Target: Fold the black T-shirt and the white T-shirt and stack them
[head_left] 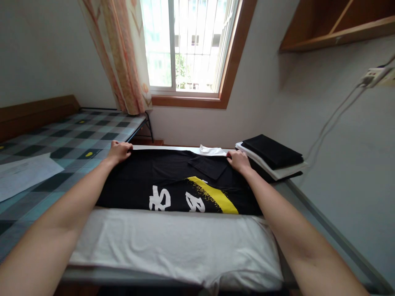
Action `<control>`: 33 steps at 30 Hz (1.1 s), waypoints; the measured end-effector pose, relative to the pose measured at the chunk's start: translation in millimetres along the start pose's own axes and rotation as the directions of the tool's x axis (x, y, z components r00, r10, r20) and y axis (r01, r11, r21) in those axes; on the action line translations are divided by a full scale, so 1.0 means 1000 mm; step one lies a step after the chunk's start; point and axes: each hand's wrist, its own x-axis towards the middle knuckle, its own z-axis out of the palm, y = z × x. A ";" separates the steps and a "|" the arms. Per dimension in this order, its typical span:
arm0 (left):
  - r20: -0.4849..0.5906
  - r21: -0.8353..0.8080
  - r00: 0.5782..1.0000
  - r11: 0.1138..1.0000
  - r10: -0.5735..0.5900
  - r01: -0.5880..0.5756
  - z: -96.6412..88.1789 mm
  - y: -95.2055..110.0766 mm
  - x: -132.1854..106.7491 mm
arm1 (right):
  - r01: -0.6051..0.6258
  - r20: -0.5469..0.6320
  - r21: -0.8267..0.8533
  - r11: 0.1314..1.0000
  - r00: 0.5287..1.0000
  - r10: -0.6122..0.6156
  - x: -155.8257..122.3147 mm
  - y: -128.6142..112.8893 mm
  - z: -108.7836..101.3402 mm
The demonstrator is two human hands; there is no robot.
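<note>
A black T-shirt point(166, 172) with white lettering and a yellow stripe lies folded lengthwise across the table in front of me. My left hand point(120, 151) pinches its far left corner. At the far right corner, my right hand point(239, 159) is closed on the same shirt's edge. A sleeve appears folded inward near the right hand. Nearer to me, a light grey-white garment point(179, 242) is spread out flat with a few wrinkles, and the black shirt's near edge borders it. Both hands' fingertips are partly hidden at the cloth.
A stack of folded black and white clothes point(271, 152) sits at the table's right, against the wall. A small white cloth point(211, 150) lies at the far edge. To the left are a checked bed point(101, 131) and a paper sheet point(27, 174). A shelf point(339, 28) overhangs upper right.
</note>
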 end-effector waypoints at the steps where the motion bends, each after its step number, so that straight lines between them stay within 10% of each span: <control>1: 0.012 -0.003 1.000 1.000 0.000 0.000 -0.003 -0.003 -0.004 | 0.002 -0.016 0.007 1.000 1.000 -0.002 -0.002 0.000 -0.002; 10: -0.230 -0.050 0.971 0.996 0.062 -0.076 -0.032 -0.016 -0.088 | 0.178 -0.300 0.138 0.974 0.945 -0.131 -0.053 0.018 -0.027; 15: -0.147 -0.133 0.983 0.982 0.114 -0.134 -0.020 -0.028 -0.139 | 0.270 -0.179 0.122 0.955 0.952 -0.246 -0.100 0.039 -0.007; 27: -0.034 -0.295 0.997 0.953 0.066 -0.073 -0.015 -0.021 -0.153 | 0.237 -0.120 0.059 0.970 0.966 -0.229 -0.100 0.036 -0.005; 33: -0.007 -0.446 1.000 0.895 0.011 -0.013 -0.013 -0.022 -0.153 | 0.405 -0.077 0.148 0.902 0.914 -0.397 -0.097 -0.016 -0.023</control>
